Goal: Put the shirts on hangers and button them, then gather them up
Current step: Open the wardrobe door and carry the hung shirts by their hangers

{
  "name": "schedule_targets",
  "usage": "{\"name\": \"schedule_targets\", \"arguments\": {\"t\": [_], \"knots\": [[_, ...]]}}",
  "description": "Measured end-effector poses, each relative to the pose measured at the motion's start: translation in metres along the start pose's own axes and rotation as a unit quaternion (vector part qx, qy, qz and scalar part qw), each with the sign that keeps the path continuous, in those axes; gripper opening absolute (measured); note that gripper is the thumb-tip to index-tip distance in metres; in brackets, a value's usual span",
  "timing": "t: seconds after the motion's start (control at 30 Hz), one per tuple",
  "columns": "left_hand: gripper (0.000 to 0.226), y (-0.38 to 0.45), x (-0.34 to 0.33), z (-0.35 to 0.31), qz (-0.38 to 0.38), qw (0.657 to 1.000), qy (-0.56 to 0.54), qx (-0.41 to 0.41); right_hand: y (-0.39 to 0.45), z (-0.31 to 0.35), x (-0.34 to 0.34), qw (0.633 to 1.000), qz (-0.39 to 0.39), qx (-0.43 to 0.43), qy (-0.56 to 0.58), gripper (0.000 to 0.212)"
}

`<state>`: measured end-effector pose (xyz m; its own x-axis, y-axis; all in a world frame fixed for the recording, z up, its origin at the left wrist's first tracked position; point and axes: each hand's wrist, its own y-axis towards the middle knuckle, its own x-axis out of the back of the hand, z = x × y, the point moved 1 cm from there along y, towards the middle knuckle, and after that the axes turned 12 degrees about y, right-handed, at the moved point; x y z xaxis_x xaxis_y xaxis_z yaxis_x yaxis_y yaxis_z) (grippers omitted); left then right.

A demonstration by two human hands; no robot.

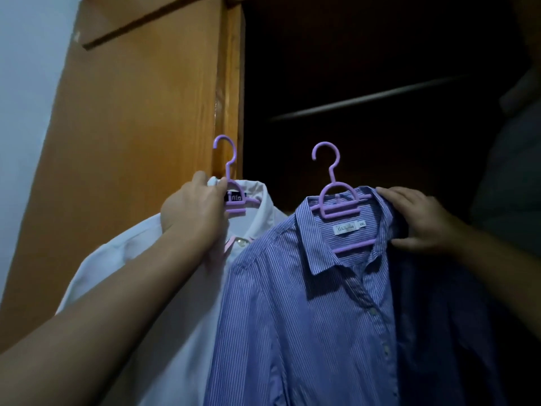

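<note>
While a dark wardrobe (380,83) stands open beside its wooden door (140,112), a person holds up two shirts on purple hangers. Left hand (196,212) has its fingers (218,186) curled around the collar of the white shirt (164,303) and its hanger (231,183); right hand (421,221) pinches the collar of the blue striped shirt (307,317), buttoned on its own hanger (336,197) and overlapping the white one.

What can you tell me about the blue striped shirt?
The blue striped shirt looks like thin cotton, blue with fine white stripes. It hangs on a purple plastic hanger, held up before a dark open wardrobe. Its collar is open, showing a white label. The right hand grips its collar. It overlaps a white shirt alongside.
</note>
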<state>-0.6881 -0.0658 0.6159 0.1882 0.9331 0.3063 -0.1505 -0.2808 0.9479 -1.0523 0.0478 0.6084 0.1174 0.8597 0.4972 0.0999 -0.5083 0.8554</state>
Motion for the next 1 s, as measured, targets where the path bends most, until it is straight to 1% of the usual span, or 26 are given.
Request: {"name": "schedule_targets", "arguments": {"t": [0.13,0.2,0.33,0.47,0.63,0.7,0.8,0.87,0.93,1.0], "knots": [[0.048,0.006,-0.002,-0.002,0.004,1.000,0.001,-0.007,-0.005,0.001,0.028,0.999,-0.008,-0.008,-0.047,0.107],[0.051,0.009,-0.002,-0.004,0.012,1.000,0.009,-0.010,-0.006,0.003,0.037,0.997,0.003,-0.013,-0.070,0.106],[0.043,0.010,-0.002,-0.009,0.016,1.000,0.018,-0.008,-0.008,0.010,0.060,0.994,0.018,-0.038,-0.104,0.106],[0.046,0.010,0.000,-0.013,0.037,0.999,0.024,-0.007,-0.008,0.016,0.084,0.983,0.022,-0.075,-0.167,0.104],[0.050,0.008,0.000,-0.014,0.042,0.999,0.025,-0.013,-0.002,0.018,0.097,0.960,0.026,-0.101,-0.260,0.101],[0.056,0.008,0.000,-0.015,0.047,0.998,0.030,-0.016,0.003,0.019,0.095,0.956,0.006,-0.100,-0.276,0.099],[0.060,0.010,-0.001,-0.017,0.050,0.998,0.035,-0.017,0.016,0.022,0.089,0.954,-0.026,-0.077,-0.290,0.097],[0.057,0.012,-0.003,-0.017,0.046,0.998,0.033,-0.011,0.028,0.023,0.083,0.953,-0.029,-0.062,-0.295,0.097],[0.048,0.015,-0.005,-0.018,0.034,0.999,0.035,-0.007,0.039,0.022,0.076,0.949,-0.025,-0.052,-0.311,0.098],[0.046,0.017,-0.008,-0.019,0.024,0.999,0.034,0.000,0.048,0.018,0.068,0.944,-0.027,-0.040,-0.325,0.100]]}}
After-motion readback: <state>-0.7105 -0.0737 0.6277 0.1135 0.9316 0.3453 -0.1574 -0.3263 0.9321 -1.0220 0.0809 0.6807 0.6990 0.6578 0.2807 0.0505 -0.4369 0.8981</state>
